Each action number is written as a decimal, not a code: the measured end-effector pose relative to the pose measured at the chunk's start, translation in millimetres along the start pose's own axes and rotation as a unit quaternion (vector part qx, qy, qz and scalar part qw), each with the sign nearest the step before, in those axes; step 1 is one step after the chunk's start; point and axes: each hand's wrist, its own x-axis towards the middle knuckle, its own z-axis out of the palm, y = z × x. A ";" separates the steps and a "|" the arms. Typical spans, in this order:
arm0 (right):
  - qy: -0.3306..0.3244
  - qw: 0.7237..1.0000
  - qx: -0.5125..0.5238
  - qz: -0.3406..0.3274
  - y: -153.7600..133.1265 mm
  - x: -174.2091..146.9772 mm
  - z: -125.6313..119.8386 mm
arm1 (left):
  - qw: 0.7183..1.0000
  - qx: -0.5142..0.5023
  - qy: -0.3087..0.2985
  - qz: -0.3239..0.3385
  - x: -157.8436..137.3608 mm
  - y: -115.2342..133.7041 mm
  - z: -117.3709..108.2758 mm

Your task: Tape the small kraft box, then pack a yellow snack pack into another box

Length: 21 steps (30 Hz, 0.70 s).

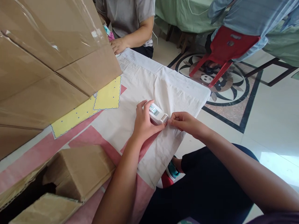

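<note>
In the head view, a small white plastic device (156,112) lies slanted just above or on the cloth. It has a greenish-blue label and a small metallic-looking part at its right end; I cannot tell its exact kind. My left hand (145,119) is closed around it, fingers over the far side and thumb along the near side. My right hand (182,120) is pinched close to the device's right end, beside the left thumb tip. Whatever sits between the right fingertips is too small to make out.
Large taped cardboard boxes (58,56) stand at the left on yellow sheets (107,95). An open cardboard box (88,171) is near my left forearm. Across the cloth-covered table (184,84) sits a person (130,28). Another person sits on a red chair (231,46) behind.
</note>
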 end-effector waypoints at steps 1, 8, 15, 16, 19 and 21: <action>0.001 1.000 -0.004 -0.002 1.7 -0.4 -0.2 | 1.000 0.002 0.001 0.000 0.1 0.1 0.2; 0.001 0.999 -0.039 -0.033 10.0 0.1 -0.4 | 1.000 0.005 0.006 0.010 0.5 1.4 0.2; -0.020 0.999 -0.019 -0.042 11.7 1.4 -3.6 | 1.000 0.003 -0.001 0.001 1.8 1.0 -0.8; -0.019 0.998 -0.029 -0.043 12.2 1.7 -4.0 | 1.000 0.003 0.003 0.003 2.0 1.3 -0.9; -0.011 0.997 -0.057 -0.046 13.9 2.2 -3.8 | 1.000 0.004 0.012 0.009 1.5 2.8 -1.4; -0.012 0.996 -0.069 -0.052 15.5 3.6 -3.3 | 1.000 0.000 0.012 0.005 0.6 3.4 -0.8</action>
